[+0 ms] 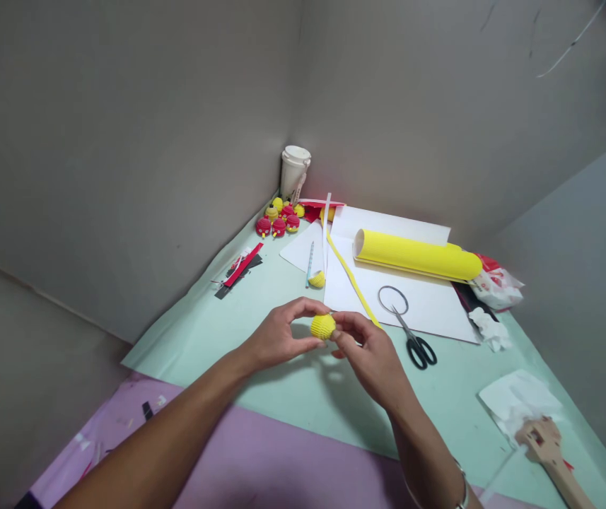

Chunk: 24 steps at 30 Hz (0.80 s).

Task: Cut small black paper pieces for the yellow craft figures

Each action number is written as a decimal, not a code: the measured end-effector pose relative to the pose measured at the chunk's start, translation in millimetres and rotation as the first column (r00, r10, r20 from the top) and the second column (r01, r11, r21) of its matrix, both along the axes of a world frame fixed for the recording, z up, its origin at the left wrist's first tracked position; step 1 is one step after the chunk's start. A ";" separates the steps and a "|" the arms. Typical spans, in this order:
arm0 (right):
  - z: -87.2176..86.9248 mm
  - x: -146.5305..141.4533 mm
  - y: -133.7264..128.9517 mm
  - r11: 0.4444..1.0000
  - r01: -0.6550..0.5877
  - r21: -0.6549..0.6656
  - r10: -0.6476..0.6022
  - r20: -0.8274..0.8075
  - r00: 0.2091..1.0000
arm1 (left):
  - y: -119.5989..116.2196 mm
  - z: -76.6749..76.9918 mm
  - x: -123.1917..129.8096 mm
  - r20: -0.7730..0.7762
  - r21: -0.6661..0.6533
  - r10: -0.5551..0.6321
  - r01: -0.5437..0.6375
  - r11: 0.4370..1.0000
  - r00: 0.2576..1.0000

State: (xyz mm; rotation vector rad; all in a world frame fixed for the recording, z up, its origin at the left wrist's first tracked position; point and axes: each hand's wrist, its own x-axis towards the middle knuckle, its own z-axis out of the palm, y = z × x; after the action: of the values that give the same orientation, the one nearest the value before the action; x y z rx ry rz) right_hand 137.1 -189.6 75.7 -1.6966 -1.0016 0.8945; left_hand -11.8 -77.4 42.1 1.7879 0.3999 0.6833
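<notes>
**2 hands, 1 little ridged yellow ball**

So the piece being worked is a ridged yellow ball (pixel 322 326), held just above the bench (pixel 440 396) around the middle of the frame. Left hand (pixel 276 336) has it from the left side, thumb below and fingers above. Right hand (pixel 369 353) is pinching the right side with bent fingertips. Both hands are gripping the same piece.

Looks to me like a shaping or fitting step, though I can't tell if it's a full ball or 2 halves meeting, since the fingertips hide that edge. Any next adjustment would want a light, even pinch, with the left steadying while the right works the edge. Squeeze too hard and I'd guess the ridges crush.

Just above the hands there's a yellow ridged cup (pixel 316 281) beside a pencil (pixel 310 263). Scissors (pixel 414 339) lie open right of center, tips by a thin ring (pixel 382 288). Red and yellow balls (pixel 279 226) cluster upper left of center, and a glue gun (pixel 544 438) sits lower right.
</notes>
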 end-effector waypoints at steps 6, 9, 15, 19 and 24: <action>-0.7 -0.3 0.6 1.000 0.013 -0.004 -0.014 -0.015 1.000 | -0.4 1.1 0.4 -0.015 0.011 0.008 -0.008 1.000 1.000; -1.6 -0.3 0.3 1.000 0.018 -0.007 -0.018 0.010 1.000 | -0.6 1.0 0.4 -0.014 0.026 0.004 -0.004 1.000 1.000; -3.0 -0.2 0.3 1.000 0.021 -0.006 -0.021 0.053 0.998 | -0.7 1.1 0.0 -0.018 0.025 0.000 0.001 1.000 1.000; -2.6 0.1 0.8 0.999 0.033 -0.004 -0.032 0.069 0.997 | -1.0 2.2 0.3 -0.016 0.014 -0.003 0.004 1.000 1.000; -2.4 0.1 0.6 0.999 0.040 -0.009 -0.039 0.062 0.997 | -1.3 2.5 0.5 -0.007 0.007 -0.006 0.006 1.000 1.000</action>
State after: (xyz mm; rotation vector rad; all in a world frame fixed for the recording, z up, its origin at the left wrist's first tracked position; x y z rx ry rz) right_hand 137.2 -189.0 73.2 -1.7558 -1.0027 0.8272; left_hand -11.3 -78.6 44.6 1.7979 0.3971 0.6755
